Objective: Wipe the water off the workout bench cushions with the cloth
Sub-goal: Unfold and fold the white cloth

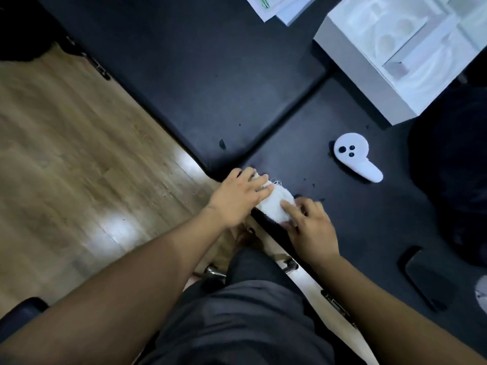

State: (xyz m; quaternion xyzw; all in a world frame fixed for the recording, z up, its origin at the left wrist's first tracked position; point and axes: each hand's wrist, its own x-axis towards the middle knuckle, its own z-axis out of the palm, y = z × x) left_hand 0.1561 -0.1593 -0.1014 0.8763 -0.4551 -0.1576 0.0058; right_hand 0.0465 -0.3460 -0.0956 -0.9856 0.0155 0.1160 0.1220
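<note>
A small white cloth point(275, 204) lies bunched on the near corner of the black bench cushion point(342, 212). My left hand point(238, 197) lies flat over the cloth's left end with straight fingers. My right hand point(309, 227) touches the cloth's right side, its index finger stretched onto the fabric and the other fingers bent. A second black cushion point(210, 61) adjoins across a seam. Small dark specks, perhaps water drops, dot the near cushion around the cloth.
A white handheld controller point(354, 158) lies on the near cushion to the right. A white box point(411, 48) and papers point(279, 6) sit at the far end. A dark phone point(424, 277) rests at the right. Wooden floor point(79, 154) lies left of the bench.
</note>
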